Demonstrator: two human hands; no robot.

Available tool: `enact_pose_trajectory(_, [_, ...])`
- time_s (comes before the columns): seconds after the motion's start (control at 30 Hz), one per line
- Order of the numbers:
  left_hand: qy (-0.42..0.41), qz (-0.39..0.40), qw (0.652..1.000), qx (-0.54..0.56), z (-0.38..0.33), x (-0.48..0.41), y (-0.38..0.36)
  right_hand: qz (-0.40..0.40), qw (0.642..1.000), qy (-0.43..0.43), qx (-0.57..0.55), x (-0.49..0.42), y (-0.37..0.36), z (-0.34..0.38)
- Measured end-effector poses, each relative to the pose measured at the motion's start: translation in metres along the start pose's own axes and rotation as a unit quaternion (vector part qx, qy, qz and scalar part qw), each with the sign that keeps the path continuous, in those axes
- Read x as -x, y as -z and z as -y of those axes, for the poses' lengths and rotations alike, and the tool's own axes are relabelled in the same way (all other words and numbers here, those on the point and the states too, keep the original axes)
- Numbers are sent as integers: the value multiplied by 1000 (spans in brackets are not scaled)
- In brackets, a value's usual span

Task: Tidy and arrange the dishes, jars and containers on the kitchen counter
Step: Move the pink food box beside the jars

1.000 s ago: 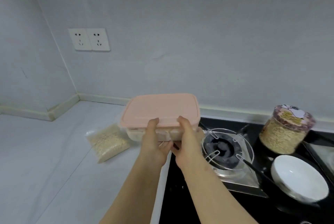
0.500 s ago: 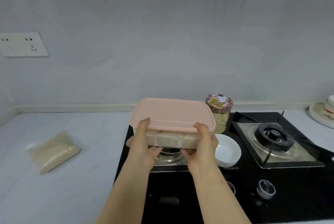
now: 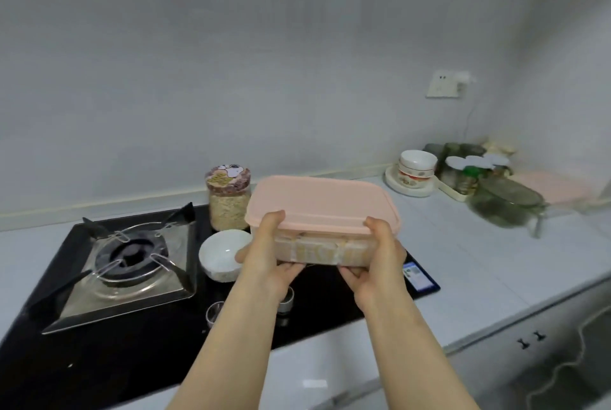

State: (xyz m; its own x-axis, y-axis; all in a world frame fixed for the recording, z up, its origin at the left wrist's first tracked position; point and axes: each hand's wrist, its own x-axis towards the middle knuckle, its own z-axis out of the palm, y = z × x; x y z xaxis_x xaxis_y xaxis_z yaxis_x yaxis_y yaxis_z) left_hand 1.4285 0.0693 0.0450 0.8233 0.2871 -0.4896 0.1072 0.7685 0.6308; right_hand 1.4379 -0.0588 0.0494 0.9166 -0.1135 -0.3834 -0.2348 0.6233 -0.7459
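A clear rectangular container with a pink lid (image 3: pixel 322 204) hangs in the air above the right side of the black gas stove (image 3: pixel 99 350). My left hand (image 3: pixel 264 257) grips its near left corner, thumb on the lid edge and fingers underneath. My right hand (image 3: pixel 377 260) grips the near right corner the same way. Behind the container stands a jar of oats (image 3: pixel 228 199) with a patterned lid. A white bowl (image 3: pixel 223 254) sits on the stove just left of my left hand.
A burner (image 3: pixel 132 257) sits on the stove's left. On the white counter (image 3: pixel 479 264) at the back right are a bowl stacked on a plate (image 3: pixel 413 171), a tray of jars (image 3: pixel 463 174), a glass dish (image 3: pixel 506 201) and a pink-lidded box (image 3: pixel 558 188).
The view has swung right along the counter, and both hands have carried the pink-lidded container rightward, from above the left burner to above the stove's right side. The bag of grain has left the view.
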Motion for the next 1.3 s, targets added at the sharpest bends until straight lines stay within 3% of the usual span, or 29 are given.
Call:
enact_pose_trajectory(0.3, [65, 54, 995, -56, 86, -12, -99, -81, 996, 28, -40, -46, 88, 74])
enact_pose_trajectory(0.57, [118, 88, 987, -63, 124, -76, -175, -128, 989, 48, -54, -119, 104, 119])
enact_pose_trajectory(1.03, [130, 116, 981, -84, 150, -164, -293, -139, 986, 72, -54, -247, 109, 203])
enact_pose_trajectory(1.3, [86, 100, 988, -81, 205, -167, -372, -115, 991, 54, -48, -310, 157, 271])
